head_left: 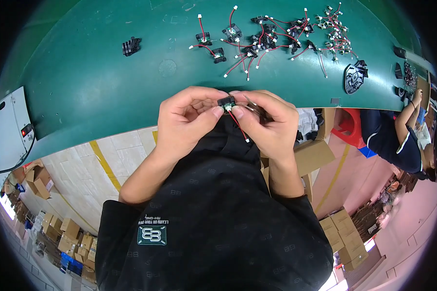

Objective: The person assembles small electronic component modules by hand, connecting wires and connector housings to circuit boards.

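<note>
Between my two hands, just in front of the table edge, is a small black plastic housing (226, 101) with a bit of green circuit board and a white plug. A red and black wire lead (239, 127) hangs from it down to a white connector. My left hand (185, 116) pinches the housing's left side with thumb and index finger. My right hand (271, 119) pinches the right side, thumb close to the plug. A thin metal tool, apparently tweezers (249, 100), sticks out among the right fingers; most of it is hidden.
Across the green table (92, 77), several wired black housings (264, 39) lie beyond my hands. Loose wire leads (336, 34) are piled farther right, near a glossy black shell (355, 76). Stacked black parts (130, 46) sit left. A co-worker (393, 136) is at the right; cardboard boxes (308, 157) stand below.
</note>
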Motion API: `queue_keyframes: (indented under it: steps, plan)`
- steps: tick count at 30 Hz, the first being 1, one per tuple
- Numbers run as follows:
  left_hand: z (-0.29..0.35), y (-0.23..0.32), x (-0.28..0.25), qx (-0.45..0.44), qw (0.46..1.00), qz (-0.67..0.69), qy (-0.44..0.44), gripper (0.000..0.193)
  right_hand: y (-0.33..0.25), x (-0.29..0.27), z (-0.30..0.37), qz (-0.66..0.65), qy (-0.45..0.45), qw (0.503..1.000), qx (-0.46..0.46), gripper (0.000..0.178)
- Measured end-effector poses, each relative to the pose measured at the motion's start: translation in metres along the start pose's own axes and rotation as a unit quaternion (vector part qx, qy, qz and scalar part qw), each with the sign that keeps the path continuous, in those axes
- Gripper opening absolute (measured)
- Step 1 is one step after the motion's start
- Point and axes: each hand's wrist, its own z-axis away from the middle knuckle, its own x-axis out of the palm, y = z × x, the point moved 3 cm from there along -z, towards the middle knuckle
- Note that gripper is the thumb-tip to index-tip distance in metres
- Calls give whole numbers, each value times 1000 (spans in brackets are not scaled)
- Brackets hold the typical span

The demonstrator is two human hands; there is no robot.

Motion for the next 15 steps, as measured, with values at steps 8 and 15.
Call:
queue_keyframes:
  steps: [8, 15]
  plan:
    - [-4, 14, 5, 140, 942, -304, 9, 27, -2, 1, 1, 118, 3, 993, 24, 16]
    - [-9, 20, 5, 204, 900, -385, -2, 22, 11, 2, 2, 48, 38, 998, 30, 16]
